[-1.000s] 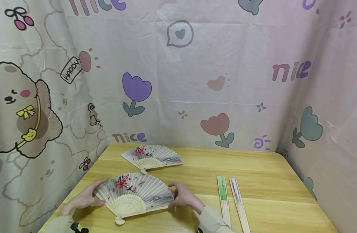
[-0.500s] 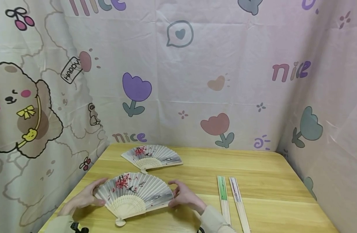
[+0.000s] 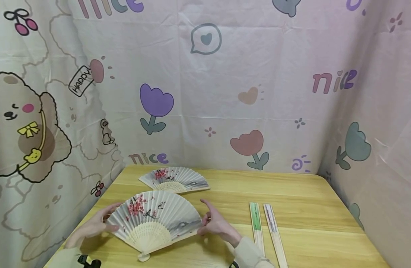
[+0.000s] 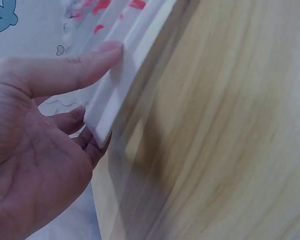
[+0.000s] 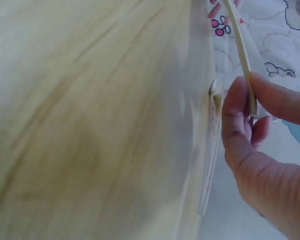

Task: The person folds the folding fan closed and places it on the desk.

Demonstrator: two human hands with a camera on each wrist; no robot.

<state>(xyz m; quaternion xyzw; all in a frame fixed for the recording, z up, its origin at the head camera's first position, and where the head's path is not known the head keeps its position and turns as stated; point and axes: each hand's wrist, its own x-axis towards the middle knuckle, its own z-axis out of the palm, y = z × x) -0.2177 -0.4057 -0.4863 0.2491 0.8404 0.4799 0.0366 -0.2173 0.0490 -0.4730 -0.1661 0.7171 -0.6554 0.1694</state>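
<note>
since the near fan is spread wide, the left hand pinches one end and the right hand the other, probably so it cannot fold, both ends off the table; the far fan lies behind it.

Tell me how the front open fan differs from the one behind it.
The left hand and right hand grip the front fan; the back fan lies on the table, untouched. In the head view, the front fan looks larger, its bottom tip visible; the back fan looks smaller, its tip hidden. Both are spread, with red blossoms.
</note>
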